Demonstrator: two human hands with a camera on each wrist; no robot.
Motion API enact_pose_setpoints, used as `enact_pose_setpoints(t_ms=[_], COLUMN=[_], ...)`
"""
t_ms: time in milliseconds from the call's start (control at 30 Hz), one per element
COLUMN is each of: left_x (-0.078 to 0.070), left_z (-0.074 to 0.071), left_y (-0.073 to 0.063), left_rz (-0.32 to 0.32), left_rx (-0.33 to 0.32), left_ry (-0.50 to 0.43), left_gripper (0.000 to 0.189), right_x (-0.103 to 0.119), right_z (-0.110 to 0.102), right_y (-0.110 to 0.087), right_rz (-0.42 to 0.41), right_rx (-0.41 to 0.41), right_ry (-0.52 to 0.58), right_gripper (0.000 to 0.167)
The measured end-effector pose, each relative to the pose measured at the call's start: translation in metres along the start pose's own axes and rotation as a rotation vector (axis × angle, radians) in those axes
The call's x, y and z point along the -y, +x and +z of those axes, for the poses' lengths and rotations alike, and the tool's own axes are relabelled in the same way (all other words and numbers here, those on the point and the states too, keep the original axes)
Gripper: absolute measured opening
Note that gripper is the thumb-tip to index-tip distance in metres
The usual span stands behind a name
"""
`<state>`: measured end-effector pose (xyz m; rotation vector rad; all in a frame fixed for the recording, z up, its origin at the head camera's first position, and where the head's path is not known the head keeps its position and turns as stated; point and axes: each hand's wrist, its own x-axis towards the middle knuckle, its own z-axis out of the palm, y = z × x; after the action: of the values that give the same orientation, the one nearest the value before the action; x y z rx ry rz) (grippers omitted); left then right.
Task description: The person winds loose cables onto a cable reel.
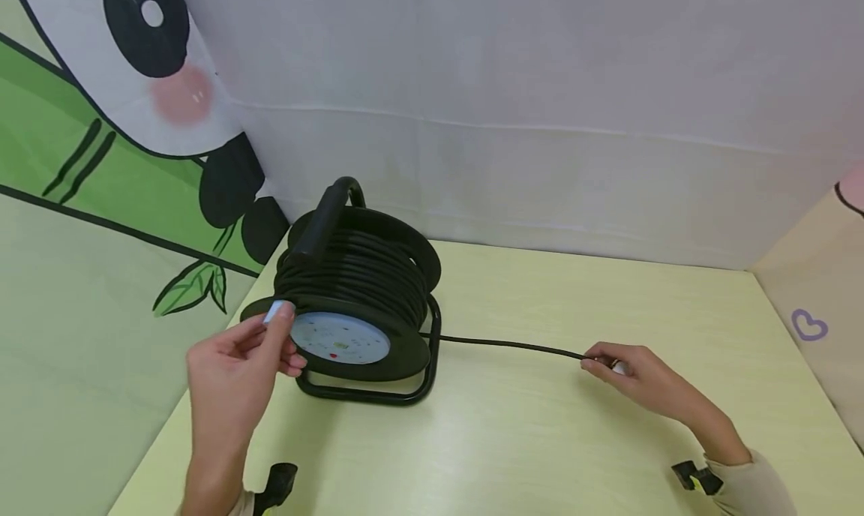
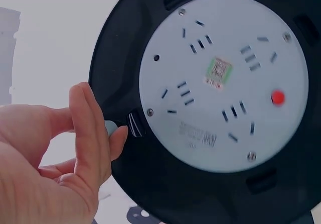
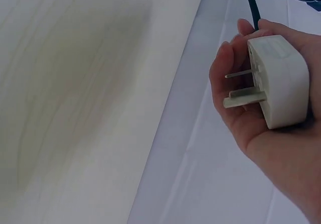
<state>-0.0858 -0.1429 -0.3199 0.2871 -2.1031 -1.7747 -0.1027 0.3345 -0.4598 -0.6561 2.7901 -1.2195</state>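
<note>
A black cable reel [image 1: 351, 276] stands on its tube frame at the left of the table, with black cable wound round its drum. At the left edge of the reel's front flange, my left hand [image 1: 236, 370] pinches a small light-blue knob [image 1: 274, 311], mostly covered by the fingers. The pale socket face [image 2: 220, 128], with slots and a red button, is beside that hand in the left wrist view. Out to the right, my right hand [image 1: 637, 377] grips a white plug [image 3: 286, 83] and its black cable [image 1: 506, 343], which runs nearly straight from the reel. The plug's metal pins point out of the palm.
A pale wood-look table [image 1: 513, 441] lies under the reel and hands. White cloth [image 1: 540, 126] hangs behind it, and a green cartoon print [image 1: 135, 171] covers the left side. The reel's black carrying handle [image 1: 324, 220] sticks up at the top.
</note>
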Motion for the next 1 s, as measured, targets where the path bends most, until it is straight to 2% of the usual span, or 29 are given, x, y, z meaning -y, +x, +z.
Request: enact_pose_setpoints(t_ms=[267,433,700,1000], left_x=[-0.003,-0.005,-0.002,0.008], left_z=[0.016,0.024,0.042,0.061], left_y=[-0.013,-0.020,-0.033,-0.045], left_rz=[0.152,0.223,0.222,0.232], left_rx=[0.078,0.117,0.192,0.258], left_ry=[0.139,0.166,0.189,0.152], left_gripper=[0.025,0.018,0.018,0.015], right_x=[0.005,0.009,0.016,0.026], right_z=[0.016,0.025,0.037,0.050], right_y=[0.009,0.016,0.022,0.034], right_rz=[-0.027,-0.080,-0.073,-0.089], right_rx=[0.066,0.076,0.095,0.095], right_ry=[0.026,0.022,0.061,0.115], right_gripper=[0.013,0.013,0.020,0.028])
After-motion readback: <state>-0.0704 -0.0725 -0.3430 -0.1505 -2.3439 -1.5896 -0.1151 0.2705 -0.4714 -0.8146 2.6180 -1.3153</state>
